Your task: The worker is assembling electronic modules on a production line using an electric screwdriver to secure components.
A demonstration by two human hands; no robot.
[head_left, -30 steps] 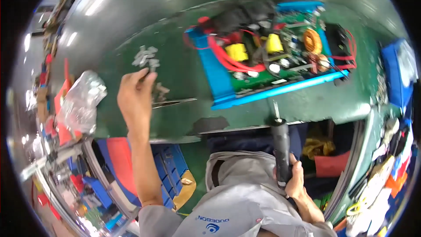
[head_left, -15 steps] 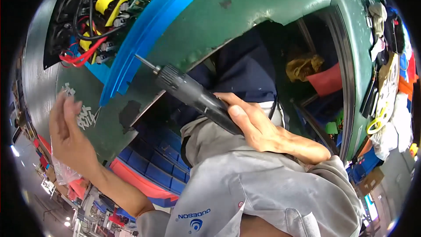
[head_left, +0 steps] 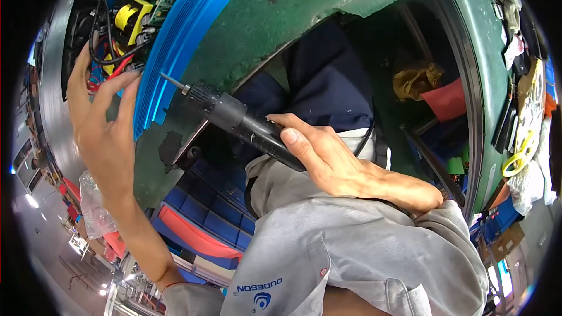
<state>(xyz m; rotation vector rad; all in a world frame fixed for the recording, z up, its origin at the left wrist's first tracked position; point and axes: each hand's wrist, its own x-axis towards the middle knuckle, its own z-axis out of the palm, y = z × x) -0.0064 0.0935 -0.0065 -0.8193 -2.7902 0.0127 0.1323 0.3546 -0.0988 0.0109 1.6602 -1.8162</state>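
The left hand (head_left: 108, 140) is now brought up from the small white pieces to the upper left of the frame, fingers spread at the lower end of the blue, ridged metal chassis (head_left: 178, 44); whether it is touched cannot be told. At centre, the black cylindrical power screwdriver (head_left: 234, 120) is kept clasped in the right hand (head_left: 336, 167), its thin bit angled toward the blue wall. Attention, it seems, is being shifted onto the chassis.
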